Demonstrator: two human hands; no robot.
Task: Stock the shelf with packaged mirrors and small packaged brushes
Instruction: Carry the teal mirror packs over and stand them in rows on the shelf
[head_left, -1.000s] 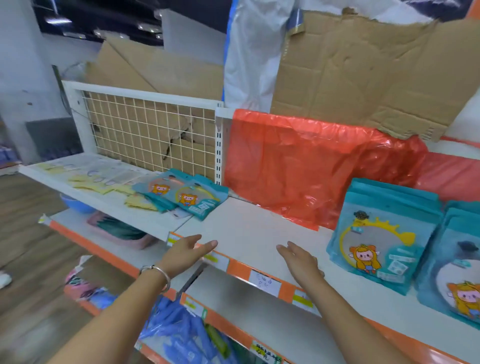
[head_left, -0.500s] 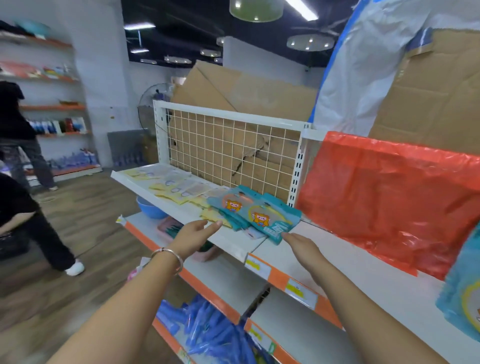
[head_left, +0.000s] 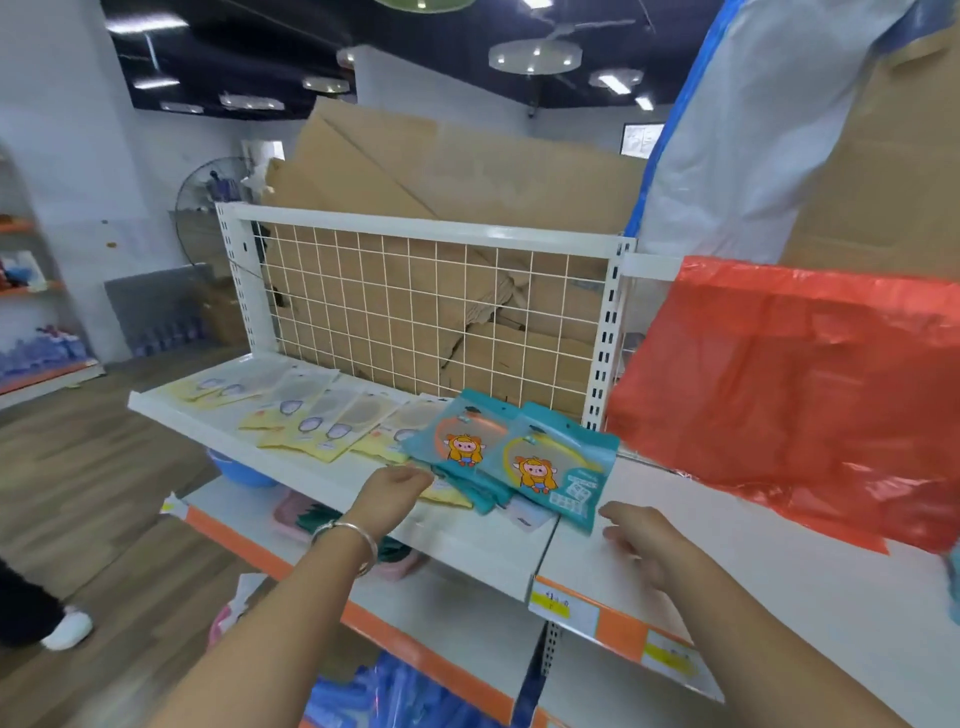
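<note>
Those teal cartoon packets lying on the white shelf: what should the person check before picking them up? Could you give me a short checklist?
1. Left hand free, nothing in its grip: ok.
2. Right hand free: ok.
3. Teal cartoon-printed packets within reach, both hands close: ok.
4. Packets neatly stacked: not ok, they lie fanned and overlapping, one corner crossing the seam onto the next shelf board.
5. Yellow flat packets clear of the teal ones: not ok, some are tucked under them.
6. White metal shelf has bare room in front: ok.
</note>
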